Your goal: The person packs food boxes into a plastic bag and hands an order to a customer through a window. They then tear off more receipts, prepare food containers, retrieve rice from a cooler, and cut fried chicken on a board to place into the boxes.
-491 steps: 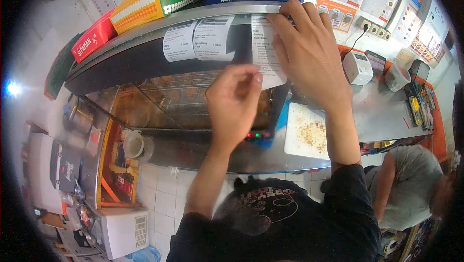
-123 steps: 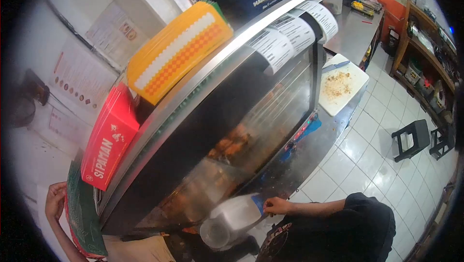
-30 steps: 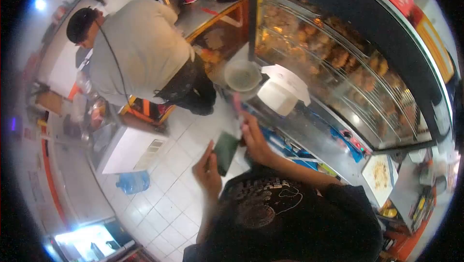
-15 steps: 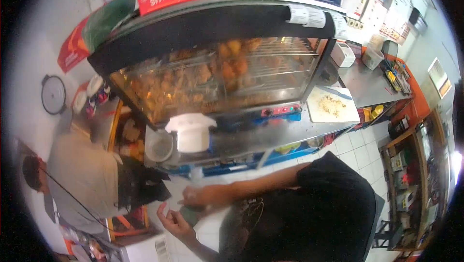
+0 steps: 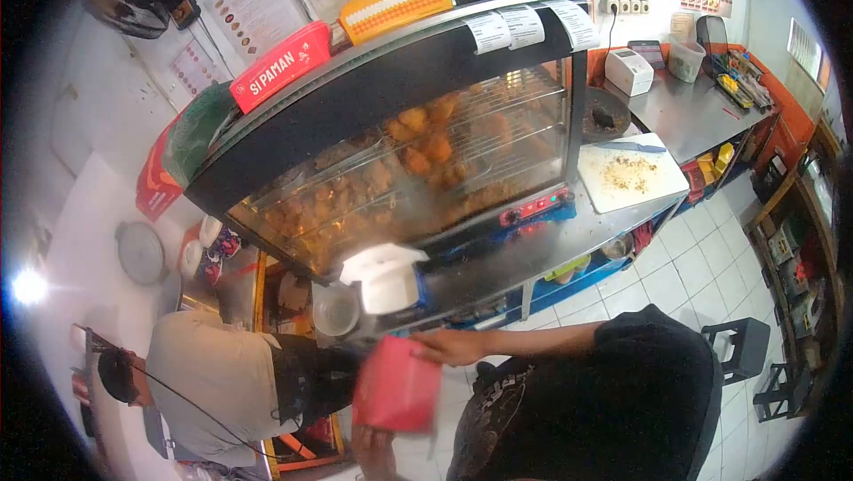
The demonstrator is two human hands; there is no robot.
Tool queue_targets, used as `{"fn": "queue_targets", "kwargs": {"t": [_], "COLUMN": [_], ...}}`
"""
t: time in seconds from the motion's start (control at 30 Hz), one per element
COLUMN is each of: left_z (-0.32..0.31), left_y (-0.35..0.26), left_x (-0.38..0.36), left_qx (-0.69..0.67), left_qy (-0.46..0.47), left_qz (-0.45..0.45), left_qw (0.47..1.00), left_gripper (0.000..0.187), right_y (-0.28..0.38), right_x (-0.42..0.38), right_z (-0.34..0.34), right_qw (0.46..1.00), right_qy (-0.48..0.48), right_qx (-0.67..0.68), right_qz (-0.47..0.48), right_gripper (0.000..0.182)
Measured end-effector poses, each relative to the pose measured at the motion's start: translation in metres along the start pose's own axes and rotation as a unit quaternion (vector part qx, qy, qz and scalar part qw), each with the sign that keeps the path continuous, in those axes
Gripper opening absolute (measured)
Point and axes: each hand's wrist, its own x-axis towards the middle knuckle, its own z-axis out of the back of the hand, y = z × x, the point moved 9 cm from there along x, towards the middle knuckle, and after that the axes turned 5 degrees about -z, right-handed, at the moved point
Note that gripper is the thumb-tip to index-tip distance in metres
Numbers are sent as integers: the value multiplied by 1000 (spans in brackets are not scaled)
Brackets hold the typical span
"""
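A red takeaway box (image 5: 397, 388), smeared by motion, is held between my two hands in front of my black shirt. My right hand (image 5: 453, 348) grips its upper right edge. At its lower left edge is my left hand (image 5: 373, 444), the fingers partly hidden and closed on the box. Just above the box, on the counter, a white food box (image 5: 388, 290) stands with its lid up, beside a clear round tub (image 5: 336, 309).
A glass warming cabinet (image 5: 409, 152) full of fried food stands on the metal counter. Right of it lies a white cutting board (image 5: 633, 177) with crumbs and a knife (image 5: 633, 147). A co-worker (image 5: 209, 383) bends at the left. Black stools (image 5: 742, 343) stand at right.
Earlier my hands were close together around something dark green; now they hold the red box further apart. The view has turned, and the co-worker and cabinet appear shifted right and lower.
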Motion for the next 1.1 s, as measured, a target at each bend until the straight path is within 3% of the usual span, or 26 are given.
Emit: {"fn": "queue_targets", "kwargs": {"t": [0.03,0.1,0.13,0.17,0.2,0.23,0.27,0.33,0.37,0.4,0.43,0.47,0.5,0.53,0.57,0.6,0.63,0.7,0.73,0.83,0.9,0.97,1.0,1.1], "left_z": [-7,-19,91,79,51,16,-23,-54,-54,-49,-40,15,-17,8,-16,-34,-28,-8,-42,-43,-63,-78,-80,-93], "left_y": [6,1,67,60,56,55,47,36,33,32,33,74,65,78,63,76,89,102,112,116,107,93,95,105], "left_x": [-1,-8,-10,-12,-10,-10,-15,-33,-32,-30,-31,-28,-17,-12,-1,-5,2,14,23,35,36,38,40,49], "left_qx": [-2,77,403,408,176,-68,-68,-165,-165,-36,95,131,46,159,268,-36,-36,166,-117,-59,-30,61,60,145], "left_qy": [-2,11,18,14,-11,-32,-29,-204,-202,-213,-220,-195,-143,-138,-130,-193,-187,-145,-97,-134,-169,-171,-171,-129], "left_qz": [0,-87,-98,-101,-75,-43,-46,-83,-84,-35,15,-19,-12,-37,-62,-31,-23,-82,52,44,63,2,5,34], "left_qw": [1000,993,910,907,981,996,996,961,962,976,971,972,989,977,953,980,981,972,987,988,983,983,983,980], "left_gripper": [64,48,57,57,53,49,49,53,53,53,54,52,50,43,37,36,36,37,38,39,38,35,35,27], "right_y": [-8,-11,-13,-14,-16,-21,-24,-14,-15,-10,-17,7,31,40,52,54,46,5,7,1,16,34,36,34], "right_x": [-1,1,1,3,5,4,3,-6,-11,-12,-15,-21,-33,-36,-40,-42,-40,-34,-46,-50,-58,-66,-69,-72], "right_z": [-3,-8,-12,-17,-22,-27,-28,-27,-30,-36,-41,-48,-56,-57,-55,-54,-57,-82,-76,-57,-34,-15,-15,-3], "right_qw": [997,997,994,991,992,994,995,992,985,999,999,992,960,959,971,980,981,990,965,976,986,996,983,989], "right_qy": [7,11,22,31,32,21,8,17,28,-28,-31,-24,-19,-26,-8,10,4,55,13,-61,-60,-33,-53,-33], "right_qx": [33,38,50,62,63,47,30,-9,-44,-8,-6,-44,-81,-80,-32,15,14,-72,-189,-126,-60,-32,-128,-135], "right_qz": [-63,-70,-93,-113,-107,-100,-93,-127,-164,-44,-44,112,267,270,237,199,192,106,183,168,144,81,119,59], "right_gripper": [61,62,61,60,60,59,58,58,57,47,47,51,58,58,57,56,56,56,65,72,74,49,46,43]}}
